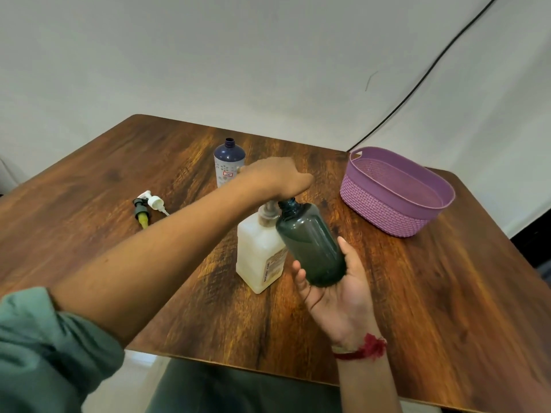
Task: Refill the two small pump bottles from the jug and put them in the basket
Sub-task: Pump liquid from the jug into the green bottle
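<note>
Centrally on counter: right hand fingers grasp tilted dark bottle, mouth at jug pump; left hand covers pump, grip unclear. Blue bottle far edge; 2 pump heads left; basket right corner.

**Wood, plastic, cloth**

The table shows dark wood grain with a soft sheen. The basket is matt plastic, moulded like weave. The green bottle is smooth, glossy, translucent plastic; the jug, milky plastic with a paper label. The sleeve is matt cloth.
</note>
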